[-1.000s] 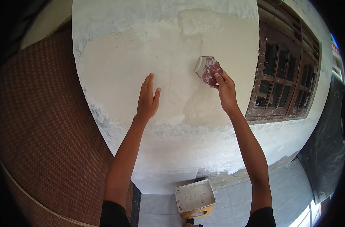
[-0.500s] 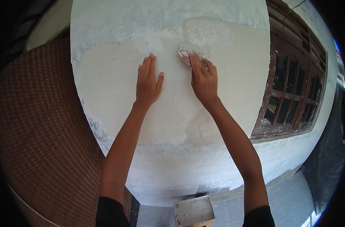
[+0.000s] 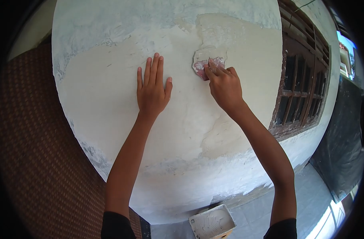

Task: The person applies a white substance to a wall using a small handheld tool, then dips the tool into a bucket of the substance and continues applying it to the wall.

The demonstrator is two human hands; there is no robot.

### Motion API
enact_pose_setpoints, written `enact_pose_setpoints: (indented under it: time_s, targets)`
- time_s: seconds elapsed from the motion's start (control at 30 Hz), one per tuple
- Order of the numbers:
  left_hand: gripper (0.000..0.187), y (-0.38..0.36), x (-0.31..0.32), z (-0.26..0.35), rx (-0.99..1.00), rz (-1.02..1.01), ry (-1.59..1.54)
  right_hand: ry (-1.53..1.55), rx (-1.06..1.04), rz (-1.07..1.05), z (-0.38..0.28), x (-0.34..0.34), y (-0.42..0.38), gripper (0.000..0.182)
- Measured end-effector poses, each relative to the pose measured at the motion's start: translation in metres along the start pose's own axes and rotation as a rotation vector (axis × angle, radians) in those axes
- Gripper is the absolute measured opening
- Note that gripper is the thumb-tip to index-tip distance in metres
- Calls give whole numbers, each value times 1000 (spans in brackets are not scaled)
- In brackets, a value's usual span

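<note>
While the reddish sanding pad (image 3: 206, 63) sits flat on the wall (image 3: 110, 103), upper middle of the plastered patch, right hand (image 3: 224, 85) pins it with fingertips pressed on it. Left hand (image 3: 151, 89) lies flat beside it, fingers spread, holding nothing. Brown window frame (image 3: 301, 83) at wall's right edge; putty tray (image 3: 212, 223) on floor below.

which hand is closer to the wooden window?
Right. The right hand presses a red scraper on the wall, beside the window; the left hand lies flat on the wall, farther off.
</note>
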State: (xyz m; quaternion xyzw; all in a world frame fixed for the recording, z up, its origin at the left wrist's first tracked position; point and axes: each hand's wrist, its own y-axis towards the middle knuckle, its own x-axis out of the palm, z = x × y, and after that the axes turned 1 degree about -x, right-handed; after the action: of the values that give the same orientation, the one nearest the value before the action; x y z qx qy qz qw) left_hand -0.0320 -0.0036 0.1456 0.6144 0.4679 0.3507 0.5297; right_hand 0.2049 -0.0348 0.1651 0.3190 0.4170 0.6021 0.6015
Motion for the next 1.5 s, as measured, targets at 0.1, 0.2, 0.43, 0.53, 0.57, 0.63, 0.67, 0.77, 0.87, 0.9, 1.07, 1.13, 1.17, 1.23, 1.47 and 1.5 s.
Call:
enact_pose_setpoints:
  time_s: [0.1, 0.2, 0.43, 0.53, 0.57, 0.63, 0.67, 0.77, 0.87, 0.9, 1.07, 1.13, 1.17, 1.23, 1.47, 1.5]
  targets:
    - [62, 0, 0, 0, 0, 5, 8, -88, -42, -48, -2, 1, -3, 33]
    - [62, -1, 0, -1, -3, 1, 12, -114, -61, -200, -6, -6, -7, 32]
    - [64, -2, 0, 1, -10, 2, -14, -99, -228, -139, -11, -32, -43, 28]
    - [65, 0, 1, 5, -23, 18, -17, 39, -211, -34, -11, -43, -43, 25]
    - [66, 0, 2, 6, -29, 25, -16, 122, -171, 15, -10, -42, -37, 23]
    - [66, -1, 4, 6, -34, 26, -15, 203, -132, 66, -4, -40, -23, 22]
    - [67, -1, 5, 6, -38, 23, -15, 286, -21, 86, 1, -38, -13, 22]
    - [67, -2, 6, 6, -38, 21, -7, 583, 278, 260, 23, -17, 15, 21]
    - [67, -3, 6, 7, -42, 27, 5, 888, 606, 284, 44, -10, 35, 29]
    - [67, -2, 7, 7, -43, 28, 9, 987, 653, 324, 49, -7, 41, 31]
    - [67, -2, 6, 7, -50, 17, 6, 872, 594, 324, 55, 16, 45, 36]
    - [67, -2, 6, 7, -52, 15, 7, 820, 593, 294, 53, 17, 46, 38]
    - [67, -2, 6, 8, -51, 14, 4, 834, 601, 268, 53, 17, 47, 38]
    - [67, -2, 5, 8, -53, 8, 15, 857, 611, 243, 52, 20, 48, 38]
    - [67, -3, 6, 8, -59, 4, 36, 993, 729, 380, 70, 12, 56, 39]
    - [67, -3, 6, 8, -60, 3, 36, 1089, 699, 393, 68, 9, 55, 39]
